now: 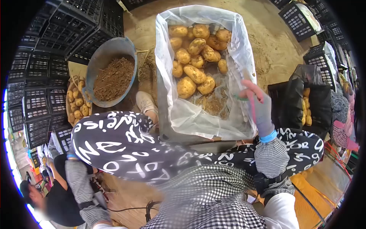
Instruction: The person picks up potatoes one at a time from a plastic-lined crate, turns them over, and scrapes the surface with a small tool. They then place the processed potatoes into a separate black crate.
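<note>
My right hand (258, 105), in a grey glove with a blue band at the wrist, is over the right edge of a lined crate (164, 110). Its fingers look apart and somewhat blurred, with nothing visible held in them. White plastic film (240, 49) lines the crate and drapes over its rim. Inside, several soil-dusted potatoes (196, 74) lie toward the far end, with loose dirt (213, 105) at the near end. My left sleeve (78, 179) runs along the lower left to a blue cuff; the left hand itself does not show beyond my knee.
A round tub (131, 72) of soil stands left of the crate, beside a container of potatoes (78, 103). Black crates (72, 26) are stacked at the left. On the right is a black bag (282, 93) with potatoes. Other people (61, 198) are at both edges.
</note>
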The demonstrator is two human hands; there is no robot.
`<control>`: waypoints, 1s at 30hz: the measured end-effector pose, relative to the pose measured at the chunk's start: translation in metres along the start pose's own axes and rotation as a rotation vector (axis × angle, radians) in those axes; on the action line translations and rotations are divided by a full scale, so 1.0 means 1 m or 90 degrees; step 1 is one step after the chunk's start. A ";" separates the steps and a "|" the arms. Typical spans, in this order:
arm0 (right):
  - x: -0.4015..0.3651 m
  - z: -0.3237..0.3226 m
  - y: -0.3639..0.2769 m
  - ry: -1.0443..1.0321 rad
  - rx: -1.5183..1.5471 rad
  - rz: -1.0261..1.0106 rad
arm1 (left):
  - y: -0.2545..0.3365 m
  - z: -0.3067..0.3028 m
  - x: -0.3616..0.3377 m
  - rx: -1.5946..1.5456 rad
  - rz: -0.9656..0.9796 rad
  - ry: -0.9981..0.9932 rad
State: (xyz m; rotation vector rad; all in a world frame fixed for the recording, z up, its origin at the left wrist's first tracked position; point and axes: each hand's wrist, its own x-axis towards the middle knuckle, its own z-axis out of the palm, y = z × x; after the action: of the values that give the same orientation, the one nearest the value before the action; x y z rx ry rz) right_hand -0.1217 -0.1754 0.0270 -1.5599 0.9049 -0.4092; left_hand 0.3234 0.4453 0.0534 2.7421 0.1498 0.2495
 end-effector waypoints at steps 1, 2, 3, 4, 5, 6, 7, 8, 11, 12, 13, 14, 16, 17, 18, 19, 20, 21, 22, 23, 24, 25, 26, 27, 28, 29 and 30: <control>0.001 0.000 0.001 -0.021 -0.021 0.031 | 0.056 -0.015 0.004 -0.037 0.079 -0.029; 0.002 0.001 0.010 -0.043 0.026 -0.010 | 0.116 -0.028 0.002 -0.071 0.162 -0.065; 0.002 0.001 0.011 -0.029 0.046 -0.026 | 0.178 -0.037 -0.007 -0.119 0.237 -0.123; 0.001 0.004 0.009 -0.015 0.064 -0.040 | 0.243 -0.039 -0.025 -0.171 0.298 -0.225; 0.001 0.005 0.007 0.001 0.081 -0.057 | 0.306 -0.036 -0.051 -0.217 0.344 -0.340; 0.001 0.003 0.004 0.013 0.095 -0.067 | 0.361 -0.028 -0.078 -0.235 0.372 -0.455; 0.000 0.000 0.002 0.028 0.109 -0.080 | 0.410 -0.013 -0.109 -0.205 0.375 -0.574; 0.000 -0.004 0.001 0.044 0.122 -0.094 | 0.450 0.006 -0.146 -0.193 0.309 -0.724; 0.001 -0.017 0.011 0.035 0.102 -0.098 | 0.497 0.161 -0.205 -0.081 0.591 -0.703; -0.001 -0.020 0.019 0.057 0.047 -0.104 | 0.512 0.216 -0.225 -0.037 0.752 -0.540; -0.001 -0.025 0.017 0.063 0.032 -0.112 | 0.539 0.247 -0.249 -0.002 0.758 -0.499; -0.003 -0.028 0.013 0.069 0.015 -0.121 | 0.562 0.283 -0.265 -0.019 0.747 -0.501; -0.005 -0.026 0.012 0.113 0.098 -0.129 | 0.604 0.357 -0.290 0.047 0.690 -0.427; -0.006 -0.030 0.012 0.117 0.036 -0.134 | 0.615 0.387 -0.300 0.075 0.659 -0.390; -0.006 -0.036 0.011 0.123 -0.027 -0.136 | 0.620 0.403 -0.308 0.038 0.623 -0.377; -0.006 -0.041 0.011 0.126 -0.087 -0.137 | 0.625 0.412 -0.311 0.004 0.587 -0.363; -0.004 -0.043 0.016 0.134 -0.065 -0.133 | 0.631 0.420 -0.310 -0.027 0.550 -0.348; 0.000 -0.047 0.015 0.138 -0.085 -0.139 | 0.634 0.416 -0.304 -0.045 0.553 -0.423; -0.001 -0.048 0.012 0.136 -0.100 -0.138 | 0.629 0.402 -0.295 -0.054 0.551 -0.500; -0.003 -0.045 0.010 0.131 -0.114 -0.136 | 0.620 0.387 -0.291 -0.060 0.542 -0.577; -0.003 -0.042 0.010 0.138 -0.057 -0.138 | 0.604 0.356 -0.300 -0.192 0.544 -0.539; -0.003 -0.038 0.011 0.143 -0.002 -0.141 | 0.588 0.330 -0.300 -0.244 0.485 -0.641; -0.005 -0.034 0.012 0.145 0.053 -0.141 | 0.570 0.305 -0.300 -0.297 0.418 -0.742; -0.005 -0.032 0.015 0.131 0.053 -0.119 | 0.554 0.278 -0.303 -0.374 0.344 -0.861; -0.006 -0.029 0.021 0.115 0.052 -0.099 | 0.537 0.249 -0.307 -0.455 0.263 -0.975; -0.007 -0.026 0.022 0.098 0.046 -0.078 | 0.521 0.217 -0.314 -0.518 0.210 -1.004; -0.007 -0.023 0.012 0.064 0.038 -0.064 | 0.507 0.184 -0.323 -0.585 0.157 -1.031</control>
State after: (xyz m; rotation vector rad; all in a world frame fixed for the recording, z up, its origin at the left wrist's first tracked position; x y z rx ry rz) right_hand -0.1462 -0.1848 0.0221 -1.5451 0.8852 -0.5862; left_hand 0.0782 -0.1335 0.0302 1.3605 -0.5738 -1.3998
